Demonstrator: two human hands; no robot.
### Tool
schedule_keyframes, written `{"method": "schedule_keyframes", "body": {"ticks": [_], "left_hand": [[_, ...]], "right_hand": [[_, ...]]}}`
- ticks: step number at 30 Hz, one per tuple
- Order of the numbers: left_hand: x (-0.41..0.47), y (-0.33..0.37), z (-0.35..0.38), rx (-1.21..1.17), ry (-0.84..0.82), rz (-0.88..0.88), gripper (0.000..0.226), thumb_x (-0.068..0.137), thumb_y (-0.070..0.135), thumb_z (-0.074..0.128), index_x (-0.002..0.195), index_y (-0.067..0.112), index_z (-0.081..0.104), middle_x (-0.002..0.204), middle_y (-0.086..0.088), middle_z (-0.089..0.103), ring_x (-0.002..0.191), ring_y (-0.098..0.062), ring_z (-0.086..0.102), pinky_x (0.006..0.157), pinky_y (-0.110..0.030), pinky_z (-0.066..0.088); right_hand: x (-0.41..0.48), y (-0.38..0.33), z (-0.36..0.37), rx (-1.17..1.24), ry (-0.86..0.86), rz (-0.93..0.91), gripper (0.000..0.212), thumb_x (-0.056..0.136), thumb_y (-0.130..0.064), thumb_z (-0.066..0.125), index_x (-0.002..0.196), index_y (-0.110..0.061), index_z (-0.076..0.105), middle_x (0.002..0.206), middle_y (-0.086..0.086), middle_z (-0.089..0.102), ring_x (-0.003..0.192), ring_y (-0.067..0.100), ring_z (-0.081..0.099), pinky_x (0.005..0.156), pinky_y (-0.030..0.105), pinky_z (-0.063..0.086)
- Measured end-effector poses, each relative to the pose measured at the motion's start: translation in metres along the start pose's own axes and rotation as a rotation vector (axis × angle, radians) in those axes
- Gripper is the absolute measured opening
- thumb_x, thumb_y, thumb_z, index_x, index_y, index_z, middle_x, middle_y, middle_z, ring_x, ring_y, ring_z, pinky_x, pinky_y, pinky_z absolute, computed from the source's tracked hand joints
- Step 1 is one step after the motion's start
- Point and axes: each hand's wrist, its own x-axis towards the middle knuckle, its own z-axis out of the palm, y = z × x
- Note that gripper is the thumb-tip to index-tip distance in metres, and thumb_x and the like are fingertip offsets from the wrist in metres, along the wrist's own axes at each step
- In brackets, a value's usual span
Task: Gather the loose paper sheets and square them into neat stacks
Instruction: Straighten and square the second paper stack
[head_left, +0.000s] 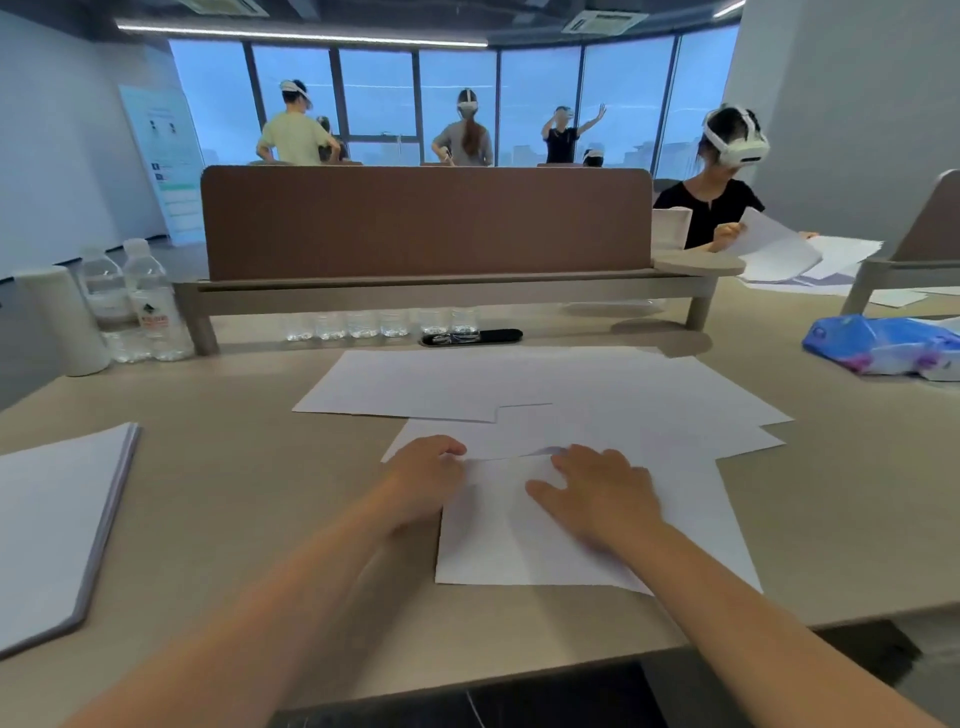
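While loose paper sheets (545, 384) are lying spread across the desk (249, 467), the left hand (426, 478) is curling at the nearest sheet's (498, 540) edge and the right hand (602, 493) is pressing flat, grip released, on top.

Loose white paper sheets (545, 384), overlapping and askew mid-table, nearest sheet (519, 540) flat, squared stack (52, 519) far left

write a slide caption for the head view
Both hands, left and right, on loose paper sheets, squared stack at left.
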Motion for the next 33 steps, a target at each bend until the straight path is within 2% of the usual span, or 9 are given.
{"method": "schedule_keyframes", "body": {"ticks": [6, 10, 14, 19, 23, 25, 27, 29, 33], "left_hand": [[0.007, -0.008, -0.006, -0.08, 0.186, 0.028, 0.022, 0.091, 0.016, 0.051, 0.099, 0.019, 0.071, 0.104, 0.004, 0.07, 0.091, -0.017, 0.064, 0.073, -0.027, 0.048], [0.005, -0.01, -0.013, -0.067, 0.153, 0.02, 0.02, 0.093, 0.018, 0.054, 0.104, 0.02, 0.069, 0.11, 0.004, 0.065, 0.093, -0.019, 0.065, 0.066, -0.021, 0.046], [0.007, -0.014, -0.012, -0.012, -0.015, -0.024, 0.021, 0.094, 0.025, 0.057, 0.113, 0.02, 0.066, 0.099, 0.006, 0.061, 0.075, -0.007, 0.061, 0.058, -0.018, 0.042], [0.001, -0.015, -0.011, 0.063, 0.068, 0.043, 0.021, 0.095, 0.024, 0.053, 0.104, 0.019, 0.071, 0.105, 0.009, 0.065, 0.085, -0.007, 0.059, 0.067, -0.018, 0.041], [-0.003, -0.011, -0.012, -0.017, 0.14, 0.07, 0.022, 0.093, 0.016, 0.052, 0.087, 0.021, 0.072, 0.091, 0.008, 0.07, 0.081, -0.013, 0.064, 0.062, -0.018, 0.045], [-0.002, -0.013, -0.014, -0.044, 0.153, 0.066, 0.021, 0.094, 0.017, 0.051, 0.086, 0.024, 0.069, 0.092, 0.008, 0.068, 0.079, -0.013, 0.061, 0.061, -0.02, 0.042], [0.0, -0.016, -0.017, -0.007, 0.146, 0.07, 0.019, 0.096, 0.019, 0.051, 0.092, 0.025, 0.068, 0.102, 0.007, 0.065, 0.079, -0.01, 0.056, 0.059, -0.019, 0.039], [0.004, -0.017, -0.019, -0.009, 0.124, 0.054, 0.02, 0.097, 0.022, 0.05, 0.105, 0.023, 0.068, 0.118, 0.008, 0.058, 0.092, -0.014, 0.057, 0.062, -0.022, 0.04], [0.017, -0.018, -0.019, 0.122, 0.003, 0.001, 0.035, 0.098, 0.029, 0.048, 0.132, 0.024, 0.054, 0.138, -0.001, 0.05, 0.117, -0.022, 0.054, 0.085, -0.025, 0.038]], "right_hand": [[-0.001, -0.011, -0.001, 0.097, 0.08, -0.043, 0.049, 0.095, -0.057, 0.041, 0.132, -0.029, 0.055, 0.131, -0.003, 0.059, 0.12, 0.026, 0.05, 0.097, 0.04, 0.038], [0.0, -0.005, -0.006, 0.13, 0.243, 0.06, 0.038, 0.096, -0.045, 0.046, 0.118, -0.018, 0.061, 0.119, 0.006, 0.055, 0.112, 0.027, 0.049, 0.089, 0.038, 0.041], [0.002, 0.005, -0.005, 0.276, 0.279, 0.163, 0.024, 0.093, -0.032, 0.052, 0.105, -0.012, 0.049, 0.11, 0.007, 0.049, 0.106, 0.028, 0.05, 0.083, 0.036, 0.042], [-0.001, 0.005, 0.003, 0.202, 0.097, 0.108, 0.057, 0.096, -0.049, 0.043, 0.143, -0.016, 0.041, 0.141, 0.005, 0.047, 0.13, 0.029, 0.043, 0.106, 0.042, 0.037], [-0.004, -0.001, 0.004, 0.101, 0.082, 0.107, 0.059, 0.096, -0.056, 0.038, 0.137, -0.017, 0.048, 0.138, 0.009, 0.05, 0.128, 0.03, 0.044, 0.105, 0.042, 0.038], [-0.006, -0.003, 0.003, 0.085, 0.128, 0.105, 0.059, 0.096, -0.054, 0.041, 0.141, -0.017, 0.044, 0.151, 0.013, 0.035, 0.14, 0.032, 0.031, 0.112, 0.044, 0.03], [-0.003, -0.004, 0.004, 0.061, 0.124, 0.038, 0.061, 0.096, -0.054, 0.04, 0.147, -0.02, 0.039, 0.162, 0.008, 0.018, 0.15, 0.032, 0.012, 0.12, 0.048, 0.017], [0.002, -0.008, 0.006, 0.036, 0.056, -0.051, 0.062, 0.097, -0.059, 0.034, 0.149, -0.025, 0.038, 0.165, 0.002, 0.015, 0.152, 0.028, 0.006, 0.122, 0.051, 0.009], [0.006, -0.02, 0.008, 0.055, -0.041, -0.058, 0.065, 0.096, -0.064, 0.03, 0.149, -0.026, 0.039, 0.162, 0.0, 0.024, 0.149, 0.026, 0.018, 0.121, 0.051, 0.012]]}}
